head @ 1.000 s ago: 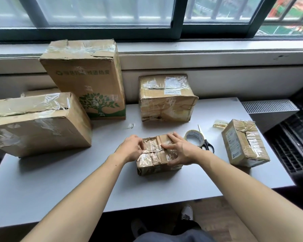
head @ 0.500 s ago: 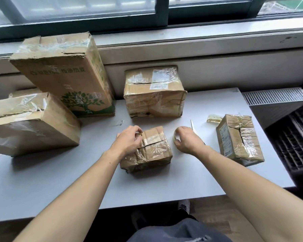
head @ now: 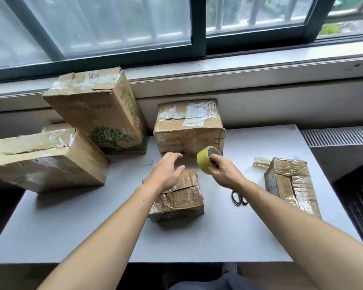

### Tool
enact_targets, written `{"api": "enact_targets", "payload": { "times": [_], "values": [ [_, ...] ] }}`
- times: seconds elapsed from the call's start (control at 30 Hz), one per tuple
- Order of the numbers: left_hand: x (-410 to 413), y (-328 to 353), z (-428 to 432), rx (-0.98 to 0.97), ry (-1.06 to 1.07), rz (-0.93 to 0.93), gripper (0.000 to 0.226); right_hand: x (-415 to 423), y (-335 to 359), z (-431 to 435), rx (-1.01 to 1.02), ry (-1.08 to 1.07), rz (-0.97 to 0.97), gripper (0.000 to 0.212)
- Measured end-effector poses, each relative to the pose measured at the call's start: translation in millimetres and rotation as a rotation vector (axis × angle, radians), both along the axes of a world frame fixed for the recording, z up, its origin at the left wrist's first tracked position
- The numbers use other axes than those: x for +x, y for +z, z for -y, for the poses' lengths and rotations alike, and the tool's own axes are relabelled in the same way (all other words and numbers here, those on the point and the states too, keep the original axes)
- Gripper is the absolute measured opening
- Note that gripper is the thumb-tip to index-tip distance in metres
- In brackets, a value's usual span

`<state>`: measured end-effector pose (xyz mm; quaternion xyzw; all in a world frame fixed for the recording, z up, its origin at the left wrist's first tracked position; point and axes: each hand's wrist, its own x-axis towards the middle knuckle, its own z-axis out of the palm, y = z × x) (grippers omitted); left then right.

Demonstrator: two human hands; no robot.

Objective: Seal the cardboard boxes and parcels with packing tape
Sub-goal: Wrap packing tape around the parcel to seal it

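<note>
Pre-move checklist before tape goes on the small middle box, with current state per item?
1. Holding tape roll: ok, right hand grips it.
2. Spare left hand: ok, open over the small box.
3. Box steadied: cannot tell, contact is not visible.
4. Loose tape end found: cannot tell.
5. Top seam closed: not ok, a dark split crosses the top.
6. Reachable scissors: ok, on the table right of the box.
</note>
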<state>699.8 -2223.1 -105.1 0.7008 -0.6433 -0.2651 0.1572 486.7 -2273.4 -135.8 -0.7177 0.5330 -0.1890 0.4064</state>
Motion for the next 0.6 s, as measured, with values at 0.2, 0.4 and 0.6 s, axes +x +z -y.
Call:
{"api": "enact_targets", "payload": {
  "times": [0.2, 0.4, 0.6],
  "values": [
    [-16, 34, 25, -0.1, -0.1, -0.047, 0.072, 16, 40, 1, 0.069, 0.062, 0.337, 0.017],
    [-1, 50, 20, -0.206, -0.229, -0.006, 0.051, 30, 55, -9, 0.274, 0.014, 0.609, 0.014],
    [7, 48, 0, -0.518, -0.199, -0.036, 0.032, 56, 62, -15, 0.319, -0.08, 0.66, 0.018]
  ]
}}
